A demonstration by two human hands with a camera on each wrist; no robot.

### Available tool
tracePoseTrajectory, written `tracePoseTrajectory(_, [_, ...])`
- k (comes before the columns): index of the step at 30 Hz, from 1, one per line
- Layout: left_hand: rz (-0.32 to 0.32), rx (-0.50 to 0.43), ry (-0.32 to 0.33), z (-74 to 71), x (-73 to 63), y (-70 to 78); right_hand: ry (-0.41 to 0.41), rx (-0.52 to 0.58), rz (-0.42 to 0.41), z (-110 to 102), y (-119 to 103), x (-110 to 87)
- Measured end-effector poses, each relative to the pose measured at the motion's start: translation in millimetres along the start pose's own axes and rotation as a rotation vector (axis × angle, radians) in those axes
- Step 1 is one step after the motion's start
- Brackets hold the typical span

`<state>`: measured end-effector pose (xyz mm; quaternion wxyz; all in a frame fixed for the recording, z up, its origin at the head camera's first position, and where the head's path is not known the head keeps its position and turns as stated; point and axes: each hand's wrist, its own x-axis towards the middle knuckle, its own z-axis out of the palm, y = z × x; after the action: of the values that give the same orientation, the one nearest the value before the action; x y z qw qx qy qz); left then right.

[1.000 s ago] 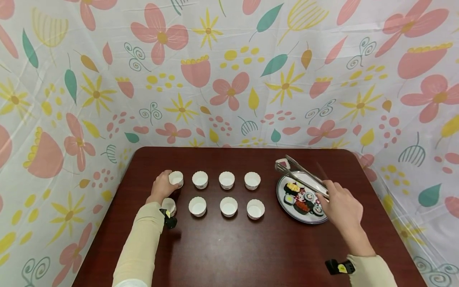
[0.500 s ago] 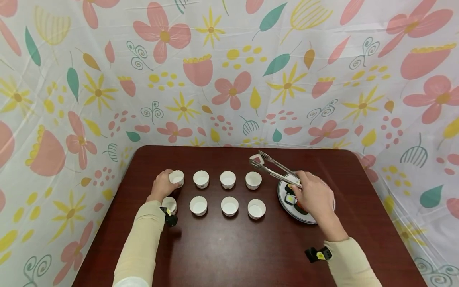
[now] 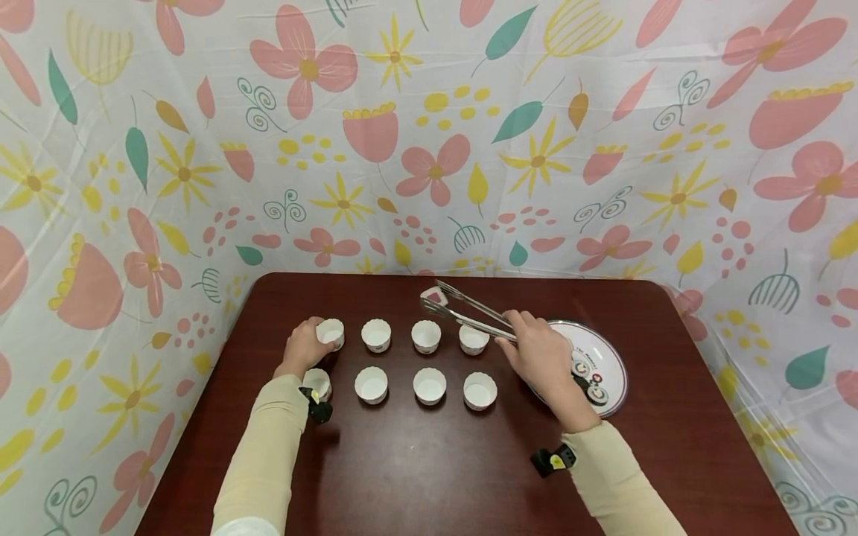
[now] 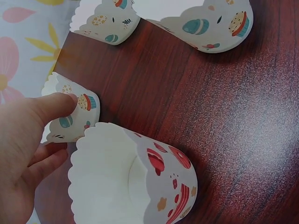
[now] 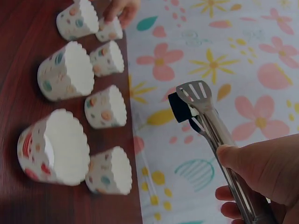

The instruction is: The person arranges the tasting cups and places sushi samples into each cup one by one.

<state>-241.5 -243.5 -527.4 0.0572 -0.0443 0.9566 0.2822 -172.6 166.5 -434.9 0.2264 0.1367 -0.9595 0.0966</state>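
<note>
My left hand pinches the white paper baking cup at the far left of the back row. In the left wrist view its thumb lies on the printed wall of that cup, the fingers on the other side. My right hand grips metal tongs around their arms. Between the tongs' tips is a toy sushi piece, white and pink from the head view, with a dark side toward the right wrist camera. It hangs behind the third back-row cup.
Several more cups stand in two rows, among them a front-row cup and one partly behind the left wrist. A blue-rimmed white plate with sushi pieces lies at right, partly hidden by the right hand. Flowered cloth hangs behind the table.
My right hand has carried the tongs and sushi piece left, from beyond the plate to behind the back row of cups. My left hand stays on its cup.
</note>
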Motion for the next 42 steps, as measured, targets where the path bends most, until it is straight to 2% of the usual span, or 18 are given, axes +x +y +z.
tracePoseTrajectory(9, [0.005, -0.007, 0.014, 1.0, 0.0, -0.5, 0.004, -0.013, -0.073, 14.2, -26.5, 16.9])
tracePoseTrajectory(23, [-0.006, -0.039, 0.014, 2.4, -1.2, -3.2, -0.094, -0.026, -0.113, 37.0, -69.9, 36.6])
tracePoseTrajectory(30, [-0.013, -0.055, 0.018, 2.3, -2.5, -4.0, -0.100, -0.023, -0.145, 46.8, -88.6, 43.1])
tracePoseTrajectory(42, [-0.003, -0.052, 0.032, 4.1, -1.9, -4.9, -0.174, -0.055, -0.131, 64.1, -112.1, 53.9])
